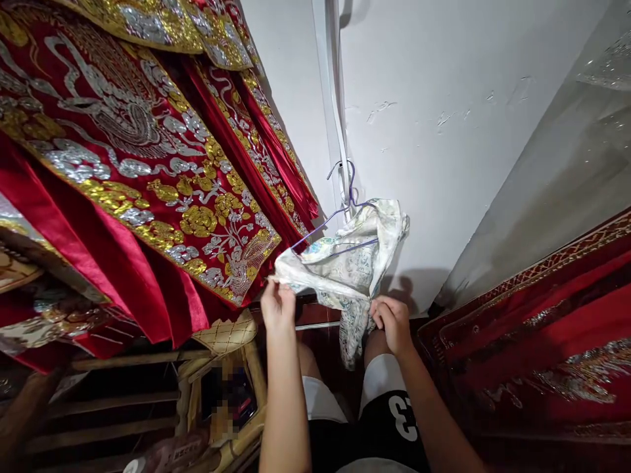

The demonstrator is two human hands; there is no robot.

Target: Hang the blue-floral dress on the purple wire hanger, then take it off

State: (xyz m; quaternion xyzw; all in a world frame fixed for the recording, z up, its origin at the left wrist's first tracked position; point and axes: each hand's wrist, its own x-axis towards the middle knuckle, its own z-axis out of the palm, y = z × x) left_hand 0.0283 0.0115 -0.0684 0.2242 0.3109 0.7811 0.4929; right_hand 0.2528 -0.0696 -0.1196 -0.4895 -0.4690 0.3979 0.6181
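Observation:
A white garment with a pale blue-green print hangs from a purple wire hanger. The hanger's hook catches on a white upright strip against the wall. My left hand pinches the garment's edge at its left end. On the other side, my right hand is closed on the garment's lower right edge. Between the two hands the edge is stretched, and a loose printed part dangles below near my right hand. The neck opening shows the hanger's lower bar inside.
Red embroidered costumes with gold and silver sequins hang at the left. Another red embroidered cloth is at the right, beneath clear plastic. A bamboo chair stands lower left, with a phone-like dark screen and a bottle there.

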